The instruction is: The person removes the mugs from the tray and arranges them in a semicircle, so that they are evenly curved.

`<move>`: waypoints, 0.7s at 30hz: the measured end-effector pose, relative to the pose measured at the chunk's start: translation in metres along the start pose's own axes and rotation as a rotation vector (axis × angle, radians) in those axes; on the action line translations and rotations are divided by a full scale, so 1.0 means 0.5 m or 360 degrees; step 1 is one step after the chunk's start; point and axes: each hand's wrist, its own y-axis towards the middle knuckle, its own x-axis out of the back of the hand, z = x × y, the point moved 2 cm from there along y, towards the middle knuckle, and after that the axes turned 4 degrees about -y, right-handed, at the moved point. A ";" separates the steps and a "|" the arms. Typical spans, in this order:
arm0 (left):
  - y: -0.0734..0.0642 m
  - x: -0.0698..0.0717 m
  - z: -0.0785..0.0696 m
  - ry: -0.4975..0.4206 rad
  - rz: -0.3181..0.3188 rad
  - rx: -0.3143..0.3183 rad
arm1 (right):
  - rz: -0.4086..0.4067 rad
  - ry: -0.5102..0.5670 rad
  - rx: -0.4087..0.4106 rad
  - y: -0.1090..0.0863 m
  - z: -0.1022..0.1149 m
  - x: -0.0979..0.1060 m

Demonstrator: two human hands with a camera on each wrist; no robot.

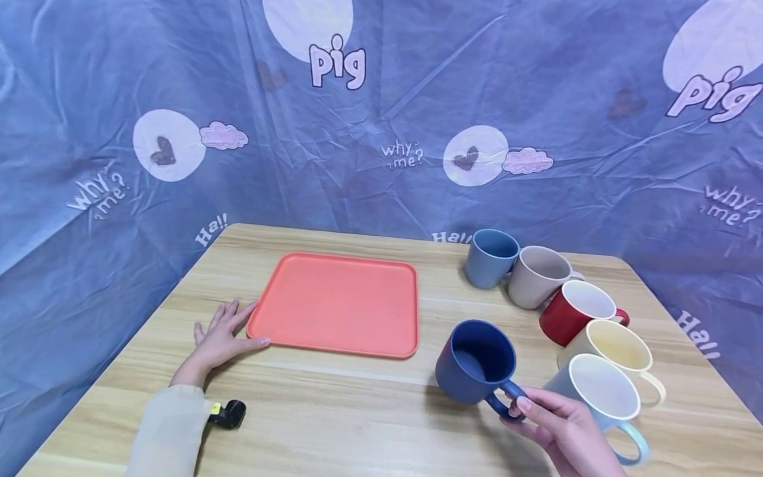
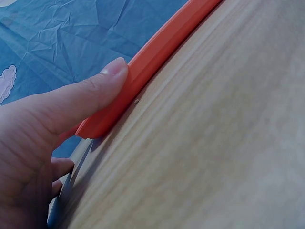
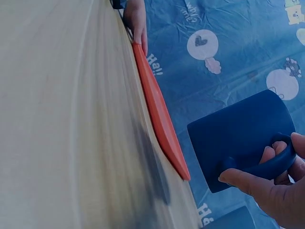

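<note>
My right hand [image 1: 563,424] grips a dark blue mug [image 1: 467,374] by its handle, with the thumb along the handle's top. The right wrist view shows this mug [image 3: 243,133] raised above the tabletop and tilted, its shadow on the wood. At the left, a coral-red rectangular tray [image 1: 340,305] lies flat. My left hand [image 1: 223,338] rests at the tray's near left corner, fingers spread and fairly straight. In the left wrist view the thumb [image 2: 102,86] presses against the tray's outer edge [image 2: 152,52]; some of the other fingers are partly hidden.
Several mugs stand in a curved row on the right: a grey-blue mug [image 1: 485,265], a grey mug [image 1: 530,285], a red mug [image 1: 560,321], a cream mug [image 1: 620,351] and a light blue mug [image 1: 602,397]. Behind the wooden table [image 1: 334,404] hangs a blue printed cloth [image 1: 381,185].
</note>
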 end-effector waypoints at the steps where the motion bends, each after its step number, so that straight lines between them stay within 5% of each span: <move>1: 0.000 0.000 0.000 -0.0002 0.0001 -0.0001 | 0.0004 0.0015 -0.0023 -0.005 -0.003 0.003; 8: 0.001 -0.004 0.001 -0.0006 0.0003 -0.0011 | 0.0060 0.0128 -0.0072 -0.027 -0.023 0.018; 14: 0.002 -0.007 0.007 -0.0010 0.0008 -0.0015 | -0.0137 0.0066 -0.0138 -0.048 -0.039 0.034; 21: 0.002 -0.006 0.008 -0.0005 0.0001 -0.0020 | -0.0222 0.0055 -0.0024 -0.066 -0.052 0.052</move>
